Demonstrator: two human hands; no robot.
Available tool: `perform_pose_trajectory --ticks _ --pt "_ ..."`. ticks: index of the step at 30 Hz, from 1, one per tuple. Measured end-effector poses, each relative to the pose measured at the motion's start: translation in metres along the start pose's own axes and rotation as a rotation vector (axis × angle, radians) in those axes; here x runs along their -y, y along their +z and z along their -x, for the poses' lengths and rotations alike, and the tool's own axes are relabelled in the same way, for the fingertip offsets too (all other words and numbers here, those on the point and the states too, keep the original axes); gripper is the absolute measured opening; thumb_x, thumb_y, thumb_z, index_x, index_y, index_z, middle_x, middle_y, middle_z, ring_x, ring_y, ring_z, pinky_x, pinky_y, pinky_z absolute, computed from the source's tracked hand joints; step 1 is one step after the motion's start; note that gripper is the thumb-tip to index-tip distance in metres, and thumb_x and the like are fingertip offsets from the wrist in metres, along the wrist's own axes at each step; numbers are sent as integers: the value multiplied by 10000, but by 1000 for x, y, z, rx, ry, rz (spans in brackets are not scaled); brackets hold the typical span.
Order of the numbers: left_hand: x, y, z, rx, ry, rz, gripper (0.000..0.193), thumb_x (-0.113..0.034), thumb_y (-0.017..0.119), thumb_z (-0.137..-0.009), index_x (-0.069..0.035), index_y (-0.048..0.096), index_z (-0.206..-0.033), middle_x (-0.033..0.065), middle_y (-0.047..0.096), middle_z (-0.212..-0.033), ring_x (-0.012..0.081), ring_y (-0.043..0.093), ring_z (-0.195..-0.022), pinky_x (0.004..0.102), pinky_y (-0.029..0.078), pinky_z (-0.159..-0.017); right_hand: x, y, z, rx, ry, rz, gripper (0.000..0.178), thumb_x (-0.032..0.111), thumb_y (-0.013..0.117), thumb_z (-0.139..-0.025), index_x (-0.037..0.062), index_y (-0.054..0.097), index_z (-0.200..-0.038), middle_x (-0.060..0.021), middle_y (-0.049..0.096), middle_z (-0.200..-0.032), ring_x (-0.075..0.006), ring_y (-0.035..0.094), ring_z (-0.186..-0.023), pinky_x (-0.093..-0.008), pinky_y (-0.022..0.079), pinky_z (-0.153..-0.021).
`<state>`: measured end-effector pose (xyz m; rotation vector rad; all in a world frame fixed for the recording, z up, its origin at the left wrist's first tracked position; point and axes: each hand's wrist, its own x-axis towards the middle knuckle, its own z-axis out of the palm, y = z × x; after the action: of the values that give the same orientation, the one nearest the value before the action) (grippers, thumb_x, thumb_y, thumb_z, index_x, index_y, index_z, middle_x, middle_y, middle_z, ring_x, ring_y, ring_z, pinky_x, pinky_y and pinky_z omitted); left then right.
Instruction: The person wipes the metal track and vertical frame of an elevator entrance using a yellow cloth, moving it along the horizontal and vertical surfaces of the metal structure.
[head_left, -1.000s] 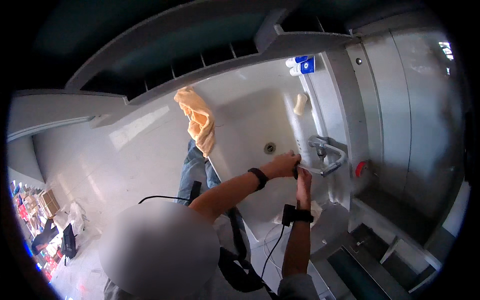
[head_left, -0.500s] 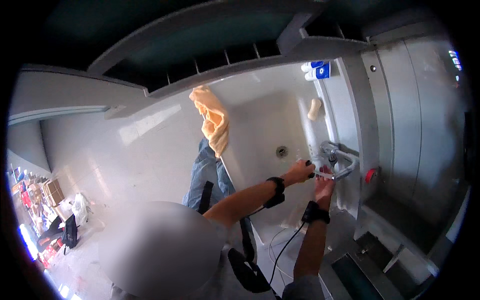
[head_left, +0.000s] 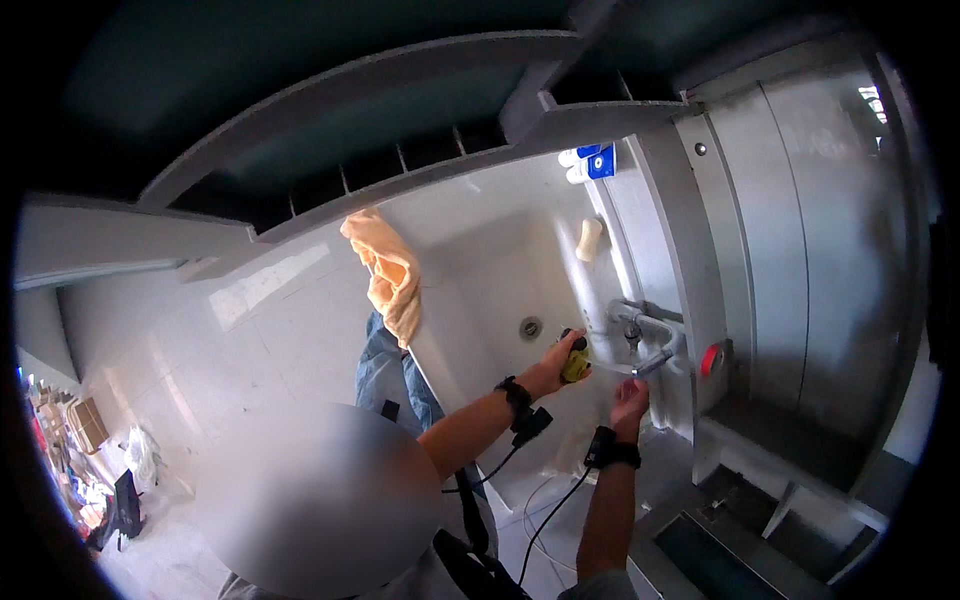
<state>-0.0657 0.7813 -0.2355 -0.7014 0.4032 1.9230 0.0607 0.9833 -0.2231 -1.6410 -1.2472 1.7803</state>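
Note:
My left hand (head_left: 548, 372) is closed around a compact black and yellow-green tool (head_left: 575, 362) above the white basin (head_left: 480, 270). A pale narrow strip (head_left: 610, 368) runs between the tool and the end of a metal pipe fitting (head_left: 658, 360); whether it belongs to the tool I cannot say. Just below that fitting, my right hand (head_left: 628, 402) has its fingers curled together, pointing up at the fitting; what is between them, if anything, is too small to make out. Dark straps with small boxes and cables circle both wrists. The drain (head_left: 530, 328) lies left of the tool.
A peach cloth (head_left: 385, 275) drapes over the basin's left edge, above blue denim (head_left: 385, 365). A pale bar (head_left: 589, 240) and blue-and-white containers (head_left: 590, 163) sit along the far right. A red ring (head_left: 712, 360) is on the right panel. Dark shelving (head_left: 400, 90) overhangs the far side.
My left hand has turned, so the tool's yellow-green side now shows. My right hand's fingers have gone from extended to curled below the fitting. The whole view has shifted left and down.

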Motion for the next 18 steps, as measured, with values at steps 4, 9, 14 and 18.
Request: perform_pose_trajectory --ticks 4,9,14,18 --pt "-12 25 18 -192 39 -184 596 -387 786 -782 -92 421 -1147 101 537 -1018 243 595 -814 402 609 -617 8 19 14 170 44 -194 277 351 562 -945 108 594 -1073 -32 633 -1031 -204 612 -988 -367 481 -910" --pt "-19 34 30 -198 -53 -270 689 -303 821 -759 -135 347 -1230 95 478 -1122 237 580 -908 416 621 -644 16 42 27 175 73 -289 351 376 523 -952 106 558 -1174 -59 607 -1116 -246 586 -1021 -389 460 -933" --pt "-17 18 12 67 -52 -370 530 -272 813 -759 -105 469 -1126 73 541 -997 221 592 -942 388 604 -611 23 62 41 154 86 -374 459 412 495 -966 89 486 -1292 -95 528 -1272 -342 561 -1137 -454 443 -1006" --pt "-17 25 3 34 85 -452 356 -199 762 -775 -119 533 -1036 65 577 -926 228 603 -900 377 551 -587 21 70 44 91 132 -404 510 405 485 -970 89 407 -1364 -84 414 -1407 -365 518 -1220 -473 419 -1033"
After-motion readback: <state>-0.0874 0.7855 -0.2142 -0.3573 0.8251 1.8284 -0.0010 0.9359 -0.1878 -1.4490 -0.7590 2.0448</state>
